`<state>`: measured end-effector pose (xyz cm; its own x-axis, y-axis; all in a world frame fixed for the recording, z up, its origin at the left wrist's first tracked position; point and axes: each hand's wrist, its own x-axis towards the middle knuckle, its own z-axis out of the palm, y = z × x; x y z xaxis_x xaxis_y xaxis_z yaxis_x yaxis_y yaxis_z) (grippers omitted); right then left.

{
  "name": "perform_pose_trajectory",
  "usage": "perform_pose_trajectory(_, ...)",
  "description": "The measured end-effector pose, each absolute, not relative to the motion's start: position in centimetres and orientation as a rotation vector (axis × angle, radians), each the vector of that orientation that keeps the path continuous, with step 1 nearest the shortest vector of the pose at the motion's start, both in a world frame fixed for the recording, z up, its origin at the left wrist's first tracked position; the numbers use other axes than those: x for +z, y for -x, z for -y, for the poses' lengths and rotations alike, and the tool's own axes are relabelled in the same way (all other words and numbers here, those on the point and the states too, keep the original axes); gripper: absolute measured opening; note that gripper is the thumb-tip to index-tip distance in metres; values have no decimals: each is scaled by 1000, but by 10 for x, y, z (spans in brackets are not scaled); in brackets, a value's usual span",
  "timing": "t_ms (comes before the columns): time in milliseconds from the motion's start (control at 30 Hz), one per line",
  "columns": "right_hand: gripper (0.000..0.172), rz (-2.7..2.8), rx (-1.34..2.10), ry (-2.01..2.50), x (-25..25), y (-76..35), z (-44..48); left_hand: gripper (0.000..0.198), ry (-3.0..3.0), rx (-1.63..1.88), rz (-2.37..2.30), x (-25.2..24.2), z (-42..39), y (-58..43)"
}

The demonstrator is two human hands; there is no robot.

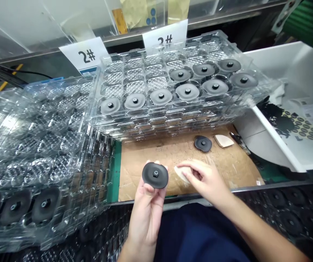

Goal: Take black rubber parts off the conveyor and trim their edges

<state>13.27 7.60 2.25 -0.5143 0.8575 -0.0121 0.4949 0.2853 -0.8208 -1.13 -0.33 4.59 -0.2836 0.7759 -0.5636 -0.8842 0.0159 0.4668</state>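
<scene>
I see the left hand [147, 205] near the bottom middle of the frame, palm up. Its thumb and fingers are closed around the edge of a black disc [151, 180], which is a bit below the middle of the frame. The disc's small middle knob points up at me.

Just right of it, I see the right hand [207, 180] with its fingers bent over a thin white pad [183, 175]. The fingers touch the pad, but I can't tell if they pinch it tight. The pad is over a brown cardboard sheet [137, 153].

Farther up on the cardboard, right of the middle, sits one more black disc [208, 145]. Just beside it is a cream-colored block [224, 141] with one round side.

Across the upper middle, I see a stack of clear plastic trays [159, 125]. The top tray has nine black discs in its cups, six along the front and three behind them on the right. Two paper signs [87, 56] stand behind it. A white bin [276, 138] is at the right, with black scraps inside. More clear trays [71, 203] fill the left side.
</scene>
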Motion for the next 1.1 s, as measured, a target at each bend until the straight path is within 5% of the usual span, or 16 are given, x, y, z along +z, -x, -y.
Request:
perform_pose_trajectory(167, 15, 2179, 1247, 1173, -15, -139, -56, 38, 185, 1597, -899, 45, -2, 16)
perform_pose_trajectory(467, 26, 2104, 1232, 653, 88, -113, -86, 42, 27, 1486, -906, 42, -6, 13)
perform_pose_trajectory(700, 24, 2135, 1306, 661, 84, -103, -87, 42, 39, 1455, -912, 42, -8, 19)
perform_pose_trajectory(867, 17, 2145, 1675, 799, 75, -131, -83, 52, 61, 1411, -906, 54, -10, 27)
perform_pose_trajectory(967, 18, 2058, 1542, 955, 79, -145, -83, 59, 90, 1395, -912, 58, -11, 28)
perform_pose_trajectory(1100, 29, 2164, 1231, 577, 90, -135, -89, 55, 97, 1381, -866, 52, -8, 24)
